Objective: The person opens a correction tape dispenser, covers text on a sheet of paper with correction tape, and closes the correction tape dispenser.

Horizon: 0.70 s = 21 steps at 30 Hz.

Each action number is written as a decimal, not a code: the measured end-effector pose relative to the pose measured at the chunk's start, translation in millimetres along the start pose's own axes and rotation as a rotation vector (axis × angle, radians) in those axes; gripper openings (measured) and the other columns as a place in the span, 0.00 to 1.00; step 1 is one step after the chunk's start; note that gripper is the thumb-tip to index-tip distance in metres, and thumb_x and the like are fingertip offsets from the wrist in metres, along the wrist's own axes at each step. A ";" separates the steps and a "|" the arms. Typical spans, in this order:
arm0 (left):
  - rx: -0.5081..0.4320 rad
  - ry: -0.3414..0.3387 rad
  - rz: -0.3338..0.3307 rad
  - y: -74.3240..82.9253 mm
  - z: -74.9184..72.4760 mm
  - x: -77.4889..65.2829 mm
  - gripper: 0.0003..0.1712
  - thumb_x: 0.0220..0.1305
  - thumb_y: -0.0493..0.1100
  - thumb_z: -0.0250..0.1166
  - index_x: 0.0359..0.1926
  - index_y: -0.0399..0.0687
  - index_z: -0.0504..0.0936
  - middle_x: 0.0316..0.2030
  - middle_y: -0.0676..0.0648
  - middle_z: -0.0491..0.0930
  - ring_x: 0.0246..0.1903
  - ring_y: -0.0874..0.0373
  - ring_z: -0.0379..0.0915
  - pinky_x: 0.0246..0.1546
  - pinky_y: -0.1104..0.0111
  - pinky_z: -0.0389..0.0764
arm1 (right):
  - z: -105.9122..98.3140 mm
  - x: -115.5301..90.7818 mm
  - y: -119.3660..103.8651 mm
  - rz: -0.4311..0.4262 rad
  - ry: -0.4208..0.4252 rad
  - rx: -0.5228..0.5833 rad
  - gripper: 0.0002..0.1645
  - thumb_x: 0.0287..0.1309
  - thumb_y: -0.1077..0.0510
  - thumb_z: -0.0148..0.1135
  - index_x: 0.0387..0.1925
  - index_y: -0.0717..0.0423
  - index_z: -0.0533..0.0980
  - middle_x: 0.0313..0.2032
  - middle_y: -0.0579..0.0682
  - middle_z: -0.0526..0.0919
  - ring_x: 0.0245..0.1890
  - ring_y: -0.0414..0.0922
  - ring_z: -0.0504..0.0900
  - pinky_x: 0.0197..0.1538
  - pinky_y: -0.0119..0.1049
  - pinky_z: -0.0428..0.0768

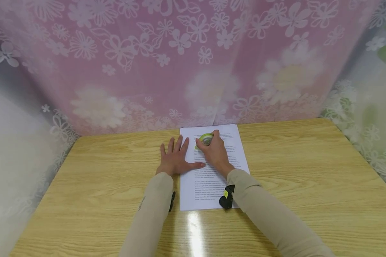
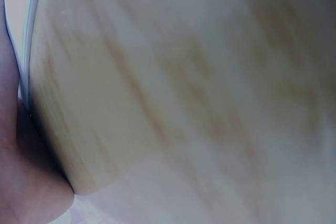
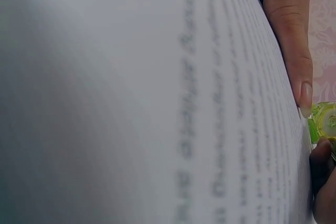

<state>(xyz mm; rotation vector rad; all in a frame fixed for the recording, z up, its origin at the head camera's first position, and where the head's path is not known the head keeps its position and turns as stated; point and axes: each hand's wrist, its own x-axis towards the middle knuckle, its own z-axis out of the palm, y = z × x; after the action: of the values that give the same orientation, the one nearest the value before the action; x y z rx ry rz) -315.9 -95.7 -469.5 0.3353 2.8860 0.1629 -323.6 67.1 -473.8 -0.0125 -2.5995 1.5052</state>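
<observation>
A sheet of printed paper (image 1: 212,205) lies on the wooden table, its far edge near the curtain. My left hand (image 1: 174,159) rests palm down with spread fingers across the paper's left edge, the thumb reaching over the printed lines. Over the upper text, my right hand (image 1: 217,151) grips a green correction tape (image 1: 207,138) between thumb and fingers, low at the page. In the right wrist view, the left thumb (image 3: 291,35) points toward the correction tape (image 3: 324,121). The left wrist view shows part of the left hand (image 2: 26,187) beside blurred wood grain.
The wooden table (image 1: 115,178) extends to both sides of the paper. A pink flowered curtain (image 1: 167,82) hangs along its far edge, with pale flowered curtains at left and right. A black wrist device (image 1: 226,201) hangs over the paper's lower right part.
</observation>
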 end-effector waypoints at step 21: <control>-0.001 -0.005 -0.005 -0.2 -2.9 -1.3 0.69 0.40 0.90 0.45 0.76 0.62 0.35 0.75 0.51 0.29 0.72 0.46 0.23 0.64 0.41 0.30 | -10.4 1.4 3.7 -0.013 -0.032 -0.019 0.33 0.58 0.43 0.64 0.50 0.61 0.61 0.37 0.56 0.76 0.34 0.49 0.78 0.38 0.41 0.76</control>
<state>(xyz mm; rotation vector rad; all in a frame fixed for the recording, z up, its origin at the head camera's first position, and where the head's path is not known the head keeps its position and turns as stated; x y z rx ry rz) -315.4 -96.4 -466.4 0.3278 2.8818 0.1632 -323.9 78.1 -471.7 0.0266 -2.6329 1.4884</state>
